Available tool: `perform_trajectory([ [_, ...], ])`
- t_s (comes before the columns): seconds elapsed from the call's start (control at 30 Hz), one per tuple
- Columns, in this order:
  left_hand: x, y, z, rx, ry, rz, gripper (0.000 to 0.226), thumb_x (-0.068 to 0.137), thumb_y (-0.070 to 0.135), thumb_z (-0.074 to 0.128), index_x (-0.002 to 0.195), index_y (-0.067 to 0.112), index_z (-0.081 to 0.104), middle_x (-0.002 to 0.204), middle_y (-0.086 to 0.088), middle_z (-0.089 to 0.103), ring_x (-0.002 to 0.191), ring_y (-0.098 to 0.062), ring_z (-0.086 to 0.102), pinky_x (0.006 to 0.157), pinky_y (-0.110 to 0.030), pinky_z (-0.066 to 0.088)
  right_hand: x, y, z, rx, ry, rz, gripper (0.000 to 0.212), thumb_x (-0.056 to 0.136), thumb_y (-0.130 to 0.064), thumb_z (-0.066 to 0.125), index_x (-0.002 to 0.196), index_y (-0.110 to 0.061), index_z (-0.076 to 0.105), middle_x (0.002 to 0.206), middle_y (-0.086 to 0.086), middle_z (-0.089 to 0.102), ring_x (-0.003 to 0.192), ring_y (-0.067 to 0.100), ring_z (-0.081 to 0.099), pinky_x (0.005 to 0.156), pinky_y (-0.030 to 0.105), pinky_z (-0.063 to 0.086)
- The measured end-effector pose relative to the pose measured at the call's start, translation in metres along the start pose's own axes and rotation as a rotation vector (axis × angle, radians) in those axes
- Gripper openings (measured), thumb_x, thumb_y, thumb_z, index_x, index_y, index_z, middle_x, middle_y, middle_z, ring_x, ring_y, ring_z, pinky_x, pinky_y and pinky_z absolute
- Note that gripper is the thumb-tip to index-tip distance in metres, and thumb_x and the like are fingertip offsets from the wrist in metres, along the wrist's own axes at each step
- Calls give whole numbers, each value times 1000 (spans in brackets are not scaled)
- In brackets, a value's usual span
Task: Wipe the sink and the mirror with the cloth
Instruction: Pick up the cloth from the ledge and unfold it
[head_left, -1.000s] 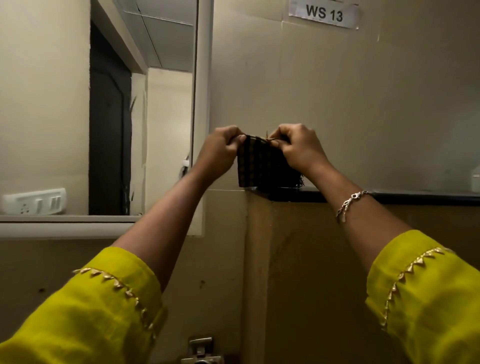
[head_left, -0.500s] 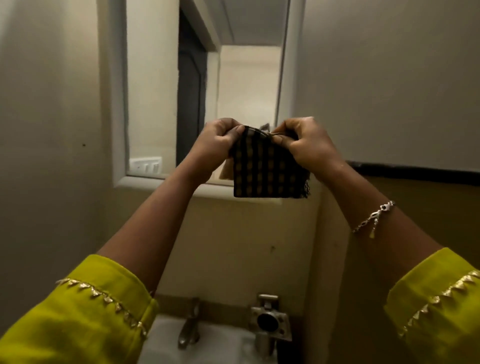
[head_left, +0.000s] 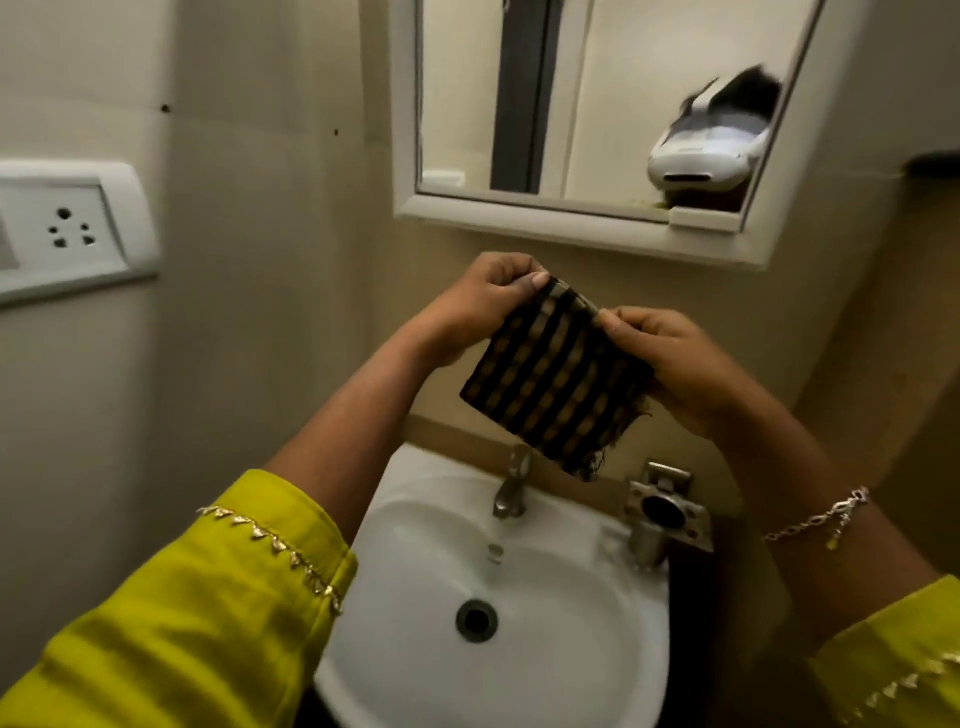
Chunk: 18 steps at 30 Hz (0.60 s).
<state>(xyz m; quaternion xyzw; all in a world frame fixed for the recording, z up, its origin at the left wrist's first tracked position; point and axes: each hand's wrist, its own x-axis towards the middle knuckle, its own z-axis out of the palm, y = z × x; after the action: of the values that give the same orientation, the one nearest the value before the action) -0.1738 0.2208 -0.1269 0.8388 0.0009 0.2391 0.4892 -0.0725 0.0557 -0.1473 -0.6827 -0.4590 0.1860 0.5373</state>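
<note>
Sleeves: my yellow left sleeve (head_left: 208, 597) and right sleeve (head_left: 893, 654), gold-trimmed at the cuffs, nearest me.
Bracelet (head_left: 821, 519): a silver chain on my right wrist.
Sink (head_left: 415, 545): white basin below both my hands, with the drain (head_left: 476, 620) at its middle.
Tap (head_left: 511, 486): metal, just under the cloth's lower edge.
Metal holder (head_left: 665, 512): below my right hand, beside the tap.
Cloth (head_left: 556, 384): dark check, folded, frayed at the bottom. It hangs between my hands above the sink.
Left hand (head_left: 488, 296): pinches the cloth's top left corner.
Right hand (head_left: 670, 358): fingers curled on the cloth's right edge, thumb on top.
Mirror (head_left: 597, 104): white-framed, above my hands.
Socket plate (head_left: 70, 228): on the wall, well left of my left hand.
</note>
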Motion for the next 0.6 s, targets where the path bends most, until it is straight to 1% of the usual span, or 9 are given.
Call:
perform_trajectory([
  [0.07, -5, -16, -2, 18, -24, -46, 27, 97, 17, 36, 76, 19, 51, 72, 2, 46, 66, -7, 44, 57, -12, 39, 4, 19, 9, 74, -112, 44, 61, 55, -66, 69, 87, -15, 63, 67, -11, 64, 63, 4, 60, 55, 17, 47],
  [0.1, -8, -24, -3, 36, -43, -64, 27, 97, 16, 36, 75, 19, 51, 72, 2, 46, 65, -7, 44, 57, -11, 39, 6, 28, 16, 87, -153, 74, 72, 45, -68, 74, 90, -13, 64, 72, -8, 67, 68, 7, 64, 57, 17, 50],
  [0.2, -15, -51, -4, 75, -81, -94, 27, 97, 16, 37, 74, 20, 51, 69, 2, 48, 62, -7, 45, 59, -15, 40, 12, 53, 38, 153, -252, 194, 76, 35, -54, 86, 94, -10, 65, 87, 2, 72, 87, 20, 69, 70, 26, 56],
  [0.27, -20, -69, -7, 81, -85, -115, 27, 96, 17, 38, 74, 21, 53, 70, 3, 50, 65, -9, 48, 63, -20, 41, 16, 67, 55, 210, -262, 275, 66, 41, -41, 88, 93, -8, 64, 90, 6, 73, 92, 25, 68, 72, 30, 57],
  [0.3, -22, -76, -7, 87, -86, -134, 26, 96, 17, 39, 74, 22, 53, 71, 2, 52, 68, -11, 50, 67, -24, 43, 18, 74, 64, 216, -251, 309, 54, 52, -33, 85, 93, -7, 63, 91, 9, 71, 93, 28, 67, 74, 32, 56],
  [0.37, -28, -93, -8, 126, -90, -162, 24, 96, 17, 40, 76, 20, 54, 74, 0, 54, 74, -16, 53, 74, -33, 45, 22, 84, 82, 216, -214, 373, 20, 76, -15, 67, 92, -7, 59, 92, 10, 67, 93, 27, 64, 75, 31, 54],
  [0.4, -29, -101, -10, 153, -95, -167, 22, 95, 16, 40, 79, 17, 55, 76, 0, 55, 77, -18, 54, 76, -35, 45, 24, 89, 90, 216, -188, 403, 10, 81, -9, 60, 91, -7, 58, 93, 10, 66, 92, 25, 63, 75, 30, 52],
  [0.5, -36, -129, -16, 191, -48, -196, 21, 95, 18, 43, 87, 5, 58, 81, -9, 57, 80, -24, 56, 75, -40, 47, 30, 105, 110, 206, -142, 484, 7, 87, -5, 53, 91, -9, 58, 95, 10, 64, 94, 27, 61, 75, 32, 49],
  [0.6, -52, -181, -24, 135, 201, -277, 30, 92, 25, 47, 87, -2, 59, 88, -19, 67, 84, -28, 63, 73, -41, 50, 36, 125, 131, 184, -89, 592, 11, 90, -3, 51, 93, -10, 60, 89, 9, 65, 86, 25, 62, 69, 30, 50],
])
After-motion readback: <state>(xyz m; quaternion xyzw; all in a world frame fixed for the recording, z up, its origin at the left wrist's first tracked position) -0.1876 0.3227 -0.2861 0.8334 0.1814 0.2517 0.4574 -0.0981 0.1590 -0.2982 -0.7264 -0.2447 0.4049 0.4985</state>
